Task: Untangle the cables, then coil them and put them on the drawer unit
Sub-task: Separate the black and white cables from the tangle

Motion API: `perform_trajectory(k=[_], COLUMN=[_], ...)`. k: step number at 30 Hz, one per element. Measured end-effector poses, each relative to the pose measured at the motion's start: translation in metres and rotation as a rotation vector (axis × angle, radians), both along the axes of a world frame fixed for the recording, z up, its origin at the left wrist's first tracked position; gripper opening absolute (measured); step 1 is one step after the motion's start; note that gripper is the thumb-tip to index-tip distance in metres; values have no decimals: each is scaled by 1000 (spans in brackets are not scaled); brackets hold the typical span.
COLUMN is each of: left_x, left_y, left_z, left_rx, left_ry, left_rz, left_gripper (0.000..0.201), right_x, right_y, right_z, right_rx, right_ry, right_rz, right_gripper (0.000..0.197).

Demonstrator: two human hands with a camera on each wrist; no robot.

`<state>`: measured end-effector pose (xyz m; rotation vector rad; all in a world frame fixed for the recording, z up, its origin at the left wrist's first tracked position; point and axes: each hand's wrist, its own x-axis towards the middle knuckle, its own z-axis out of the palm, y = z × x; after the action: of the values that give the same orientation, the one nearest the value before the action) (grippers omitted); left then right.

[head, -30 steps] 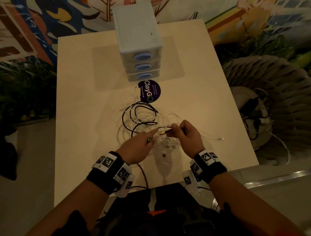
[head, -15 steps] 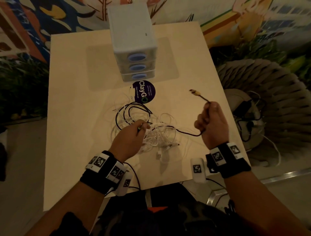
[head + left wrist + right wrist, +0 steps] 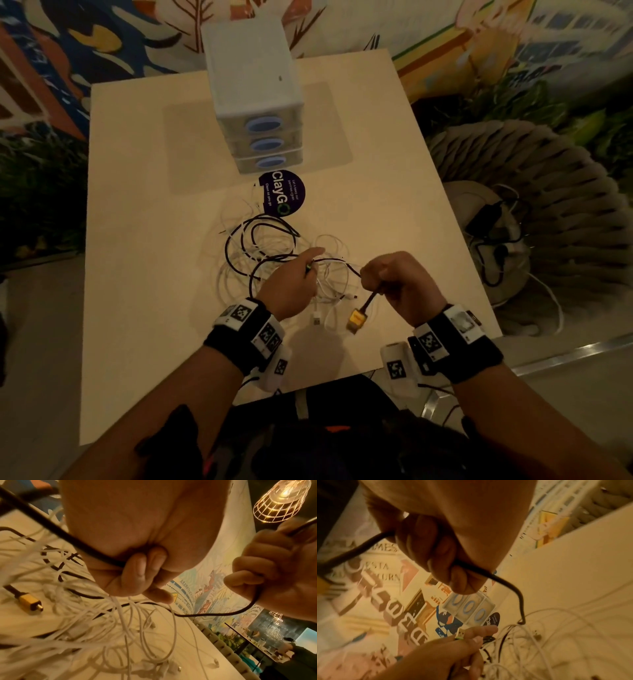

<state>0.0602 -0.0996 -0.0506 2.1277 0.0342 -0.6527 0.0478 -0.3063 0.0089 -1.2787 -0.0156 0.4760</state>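
A tangle of white cables [image 3: 274, 253] and a black cable [image 3: 239, 233] lies mid-table in front of the white three-drawer unit [image 3: 253, 85]. My left hand [image 3: 308, 270] pinches one end of the black cable, its gold USB plug [image 3: 460, 635] sticking out past the fingers [image 3: 142, 573]. My right hand [image 3: 376, 281] is a fist round the same black cable [image 3: 505, 582], just right of the left hand. The cable's yellow plug [image 3: 356, 318] hangs below that fist, close over the table. A white USB plug [image 3: 317, 320] lies beside it.
A purple round ClayGO sticker [image 3: 282, 193] is stuck on the table [image 3: 137, 240] before the drawers [image 3: 471, 609]. A woven seat [image 3: 548, 205] with a power adapter and its leads [image 3: 486, 219] stands off the table's right edge. A wire lamp [image 3: 281, 499] hangs overhead.
My right hand, raised out to the right with the yellow plug pointing up, has come back down beside the left hand; the plug now hangs below it. The left hand stayed over the tangle.
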Motion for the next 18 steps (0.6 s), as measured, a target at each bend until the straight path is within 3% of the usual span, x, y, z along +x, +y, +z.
perform_trajectory(k=[3, 7, 11, 15, 18], left_x=[7, 16, 25, 28, 27], left_y=[-5, -11, -16, -19, -15], left_z=[-11, -16, -17, -18, -15], left_rx=[61, 141, 247, 331, 286], left_ry=[7, -36, -25, -28, -67], left_rz=[-17, -31, -121, -152, -57], left_gripper=[38, 38, 34, 25, 22], right_x=[-3, -8, -9, -6, -6], right_y=[-9, -19, -22, -26, -34], right_z=[2, -4, -23, -55, -74], right_rx=[-138, -272, -492, -825, -970], right_ry=[-89, -150, -218, -435, -372], right_rz=[173, 331, 416, 375, 206], right_gripper=[29, 23, 35, 35, 34])
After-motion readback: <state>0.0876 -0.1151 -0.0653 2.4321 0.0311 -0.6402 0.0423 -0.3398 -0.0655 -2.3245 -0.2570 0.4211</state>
